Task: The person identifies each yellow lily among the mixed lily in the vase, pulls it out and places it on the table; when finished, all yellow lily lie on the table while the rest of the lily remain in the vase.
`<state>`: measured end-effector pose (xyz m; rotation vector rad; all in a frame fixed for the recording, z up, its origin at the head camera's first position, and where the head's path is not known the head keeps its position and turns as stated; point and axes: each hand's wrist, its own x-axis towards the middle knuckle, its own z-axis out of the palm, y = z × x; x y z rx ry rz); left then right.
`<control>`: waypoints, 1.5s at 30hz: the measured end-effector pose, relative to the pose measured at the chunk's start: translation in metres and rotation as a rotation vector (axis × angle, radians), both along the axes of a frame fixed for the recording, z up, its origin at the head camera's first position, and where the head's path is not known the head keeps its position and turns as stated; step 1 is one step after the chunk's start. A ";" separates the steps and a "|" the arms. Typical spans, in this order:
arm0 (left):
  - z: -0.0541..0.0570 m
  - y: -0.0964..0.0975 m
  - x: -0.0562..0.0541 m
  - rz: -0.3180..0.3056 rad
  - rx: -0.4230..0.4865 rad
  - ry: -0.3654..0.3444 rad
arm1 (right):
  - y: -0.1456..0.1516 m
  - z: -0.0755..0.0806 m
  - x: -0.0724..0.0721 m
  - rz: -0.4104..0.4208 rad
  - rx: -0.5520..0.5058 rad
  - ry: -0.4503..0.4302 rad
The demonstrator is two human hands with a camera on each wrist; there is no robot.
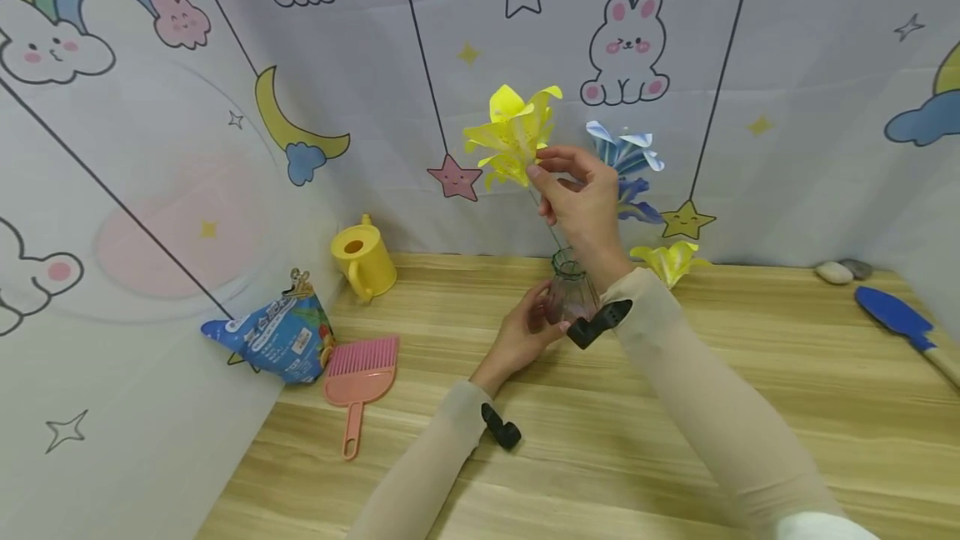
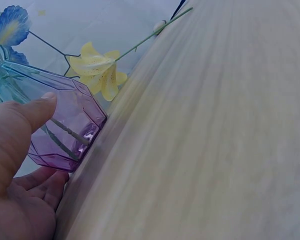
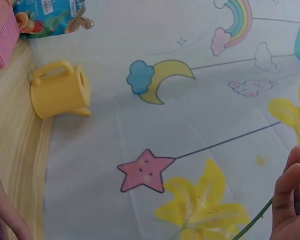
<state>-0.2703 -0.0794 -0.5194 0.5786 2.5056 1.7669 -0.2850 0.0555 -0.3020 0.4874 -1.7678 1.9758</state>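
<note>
A glass vase [image 1: 572,297], greenish at the neck and pink-purple below, stands on the table with stems inside. My left hand [image 1: 521,335] holds its lower body, thumb on one side and fingers around the other; the left wrist view shows the thumb [image 2: 42,110] against the glass. Above the vase, my right hand [image 1: 583,197] pinches an artificial yellow lily [image 1: 517,133] just under its blooms, the thin green stem running down to the vase mouth. Blue flowers [image 1: 628,150] show behind the right hand, partly hidden by it.
Another yellow lily [image 1: 669,263] lies behind the vase. On the left are a yellow watering can [image 1: 366,261], a blue printed bag [image 1: 288,340] with a clip and a pink dustpan and brush [image 1: 360,382]. Stones [image 1: 834,273] and a blue trowel [image 1: 892,311] lie far right.
</note>
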 end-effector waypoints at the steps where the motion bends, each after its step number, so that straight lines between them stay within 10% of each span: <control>1: 0.000 0.000 0.000 0.000 -0.003 0.001 | 0.002 0.002 0.000 -0.012 -0.001 0.007; 23: 0.000 0.001 -0.001 -0.004 0.008 -0.030 | 0.064 -0.009 0.023 -0.185 0.032 -0.047; 45: 0.002 0.002 0.001 -0.007 0.002 -0.034 | 0.137 -0.048 0.051 -0.311 -0.268 -0.083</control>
